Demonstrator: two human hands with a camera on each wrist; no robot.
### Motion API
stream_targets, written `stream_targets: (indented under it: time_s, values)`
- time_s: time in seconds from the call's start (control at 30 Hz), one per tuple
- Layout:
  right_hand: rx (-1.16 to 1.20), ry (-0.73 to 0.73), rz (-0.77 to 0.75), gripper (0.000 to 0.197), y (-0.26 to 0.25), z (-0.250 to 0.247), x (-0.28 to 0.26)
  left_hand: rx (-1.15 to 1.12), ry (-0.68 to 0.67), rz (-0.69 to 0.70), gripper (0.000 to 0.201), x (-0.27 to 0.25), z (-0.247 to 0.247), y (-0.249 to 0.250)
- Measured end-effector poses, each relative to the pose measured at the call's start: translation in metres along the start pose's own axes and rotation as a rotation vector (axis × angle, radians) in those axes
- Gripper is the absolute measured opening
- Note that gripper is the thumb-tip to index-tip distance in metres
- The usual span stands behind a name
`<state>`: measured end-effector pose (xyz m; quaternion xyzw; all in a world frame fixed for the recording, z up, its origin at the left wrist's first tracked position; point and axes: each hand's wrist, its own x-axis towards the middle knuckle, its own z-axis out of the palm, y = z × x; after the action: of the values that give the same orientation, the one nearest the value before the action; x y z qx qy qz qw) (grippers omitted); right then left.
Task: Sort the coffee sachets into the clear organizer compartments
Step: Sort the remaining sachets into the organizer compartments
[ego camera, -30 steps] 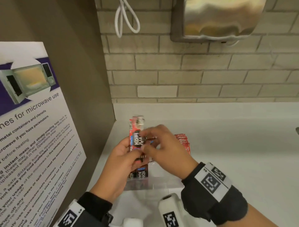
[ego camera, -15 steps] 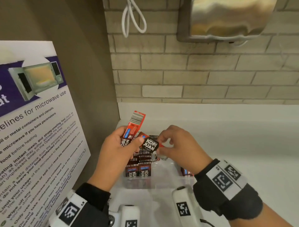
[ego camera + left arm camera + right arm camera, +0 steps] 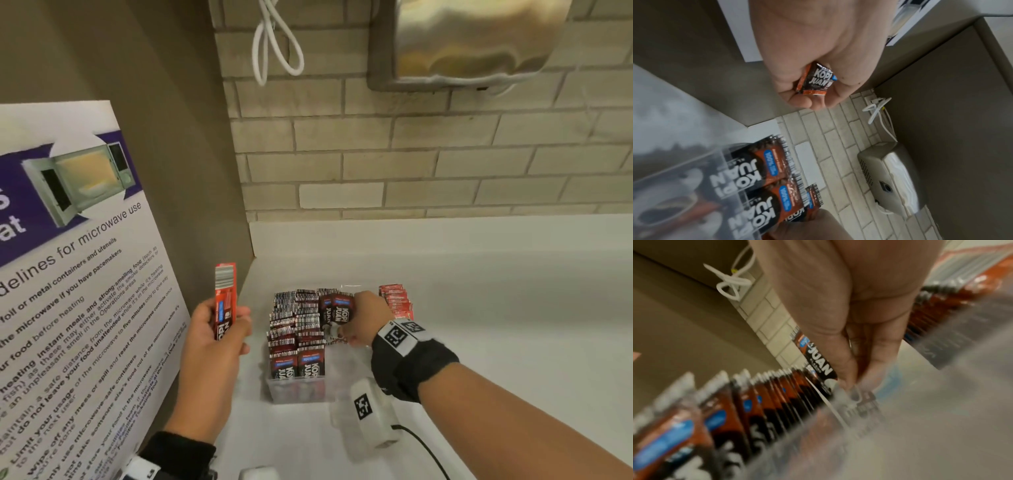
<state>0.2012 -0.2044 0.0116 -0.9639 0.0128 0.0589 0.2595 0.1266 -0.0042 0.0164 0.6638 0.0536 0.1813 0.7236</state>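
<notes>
From the head view, the right hand is pinching a dark sachet and lowering it into the clear organizer, which is sitting at the counter's back-left corner; crowded rows may be snagging its end and tipping neighbours. In the left wrist view, the left hand is clutching a red sachet, which could be slipping unwatched. In the right wrist view, fingertips are pressing against a divider, risking the wrong compartment.
</notes>
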Motion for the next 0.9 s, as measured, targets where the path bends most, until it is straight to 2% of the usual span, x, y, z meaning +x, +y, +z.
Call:
stream_targets:
  time_s: [0.13,0.23,0.33,0.5,0.73,0.9]
  values:
    - [-0.069,-0.096,0.056,0.017,0.0,0.011,0.013,-0.024,0.024,-0.046,0.023,-0.003,-0.008,-0.006]
    - [-0.088,-0.11,0.102,0.029,0.001,0.015,0.019,-0.033,0.025,-0.066,0.023,-0.004,-0.011,-0.01]
    - [-0.114,-0.108,0.147,0.031,0.0,0.015,0.02,-0.058,0.015,-0.088,0.024,-0.005,-0.009,-0.011]
    - [-0.065,-0.131,0.14,0.03,0.003,0.019,0.02,-0.118,-0.03,-0.119,0.028,-0.009,-0.005,-0.009]
    - [-0.079,-0.082,0.121,0.033,0.001,0.022,0.016,-0.15,-0.048,-0.133,0.032,-0.013,-0.002,-0.004]
    - [-0.08,-0.098,0.097,0.02,-0.002,0.019,0.012,-0.161,-0.041,-0.146,0.034,-0.014,-0.004,-0.002]
